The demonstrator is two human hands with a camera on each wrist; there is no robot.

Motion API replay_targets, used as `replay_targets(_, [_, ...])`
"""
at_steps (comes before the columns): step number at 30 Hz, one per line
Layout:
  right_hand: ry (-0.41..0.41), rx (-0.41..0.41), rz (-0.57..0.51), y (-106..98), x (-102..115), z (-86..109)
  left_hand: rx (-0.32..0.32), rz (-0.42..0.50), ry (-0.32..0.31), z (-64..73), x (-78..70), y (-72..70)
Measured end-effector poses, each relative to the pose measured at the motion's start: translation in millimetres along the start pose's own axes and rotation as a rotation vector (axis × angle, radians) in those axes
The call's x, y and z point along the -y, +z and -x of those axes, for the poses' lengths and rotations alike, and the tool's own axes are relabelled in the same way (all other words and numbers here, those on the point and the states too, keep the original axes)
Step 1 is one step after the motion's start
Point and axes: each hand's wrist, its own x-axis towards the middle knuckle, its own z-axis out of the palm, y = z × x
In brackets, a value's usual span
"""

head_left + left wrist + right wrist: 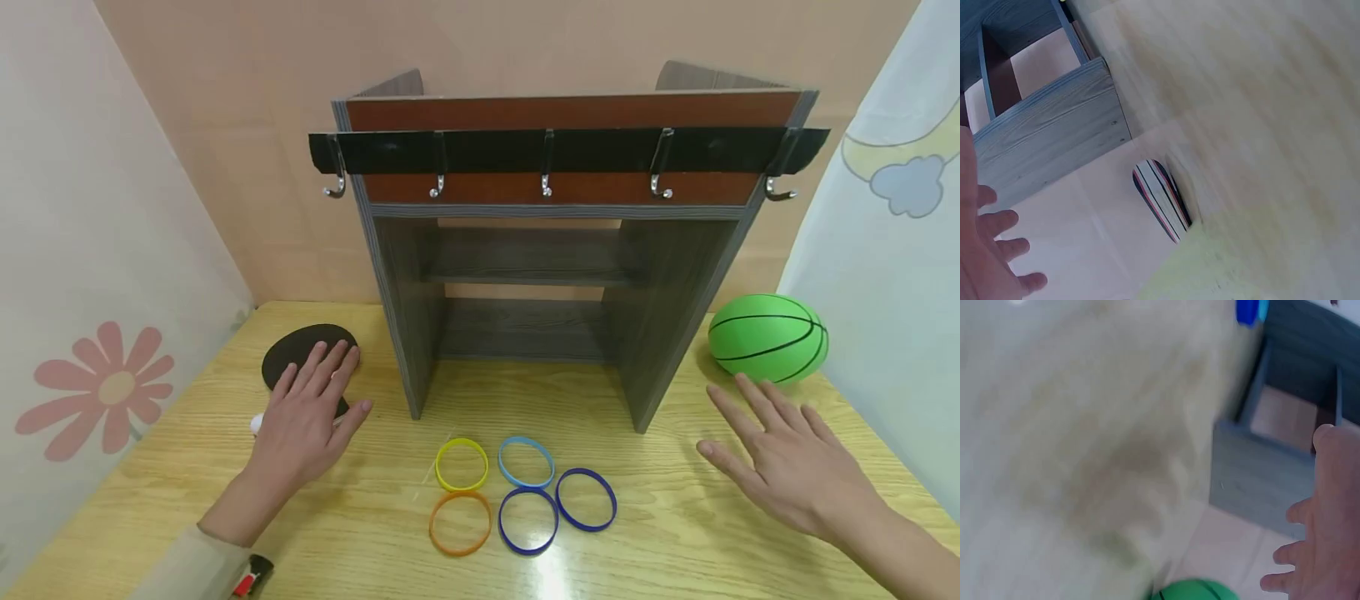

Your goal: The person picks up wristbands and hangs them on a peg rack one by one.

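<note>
My left hand [300, 425], fingers spread and holding nothing, hovers palm down in front of a black table tennis paddle [283, 354] and overlaps it in the head view. A white ball [257, 423] peeks out beside that hand, mostly hidden. In the left wrist view the paddle's striped handle [1161, 199] shows. My right hand [798, 458] is spread over the table too, just short of a green toy basketball [768, 337]. Between the hands lie silicone wristbands: yellow [437, 468], light blue [552, 465], orange [432, 533] and two dark blue [557, 525].
A grey wooden shelf unit [671, 325] stands at the back middle of the table [360, 533]. Across its top front runs a black strip [495, 152] bearing several metal hooks [546, 190]. Patterned cloth walls [67, 208] close off both sides.
</note>
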Motion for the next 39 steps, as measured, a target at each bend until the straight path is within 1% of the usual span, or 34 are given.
replay_targets(2, [-0.014,0.007,-0.009,2,11,0.7,-0.058,0.075,0.027,-3.7,-1.0,2.0])
replay_targets(5, [-0.041,0.001,-0.014,6,28,0.4,-0.143,0.217,0.067,-10.2,-3.9,5.3])
replay_targets(7, [-0.073,-0.024,-0.031,9,39,-1.1,-0.207,0.305,0.094,-15.6,-5.9,7.2])
replay_targets(10, [-0.152,-0.097,-0.068,15,53,-4.4,-0.302,0.435,0.12,-25.4,-9.9,9.4])
replay_targets(12, [-0.209,-0.135,-0.132,20,62,-7.7,-0.366,0.526,0.13,-32.9,-13.0,10.8])
replay_targets(14, [-0.251,-0.146,-0.22,24,70,-11.6,-0.424,0.631,0.119,-39.9,-17.4,11.7])
replay_targets(15, [-0.267,-0.136,-0.276,26,73,-13.8,-0.451,0.685,0.107,-43.2,-19.8,11.8])
replay_targets(18, [-0.275,-0.06,-0.444,31,83,-19.9,-0.513,0.822,0.068,-52.0,-28.1,9.8])
replay_targets(21, [-0.243,-0.006,-0.528,34,89,-24.1,-0.547,0.901,0.028,-58.6,-40.2,0.5])
replay_targets(25, [-0.177,0.042,-0.537,36,94,-26.8,-0.583,0.957,0.006,-63.7,-51.0,-8.9])
replay_targets(28, [-0.148,0.073,-0.538,38,97,-28.1,-0.602,0.997,-0.006,-64.6,-51.0,-7.4])
replay_targets(31, [-0.146,0.072,-0.551,39,98,-29.1,-0.609,1.023,-0.024,-64.5,-50.5,-5.6])
replay_targets(35, [-0.141,0.074,-0.58,40,96,-29.5,-0.619,1.069,-0.021,-65.8,-49.9,-2.8])
replay_targets(39, [-0.105,0.096,-0.628,37,91,-30.4,-0.631,1.12,-0.021,-68.0,-48.5,0.5])
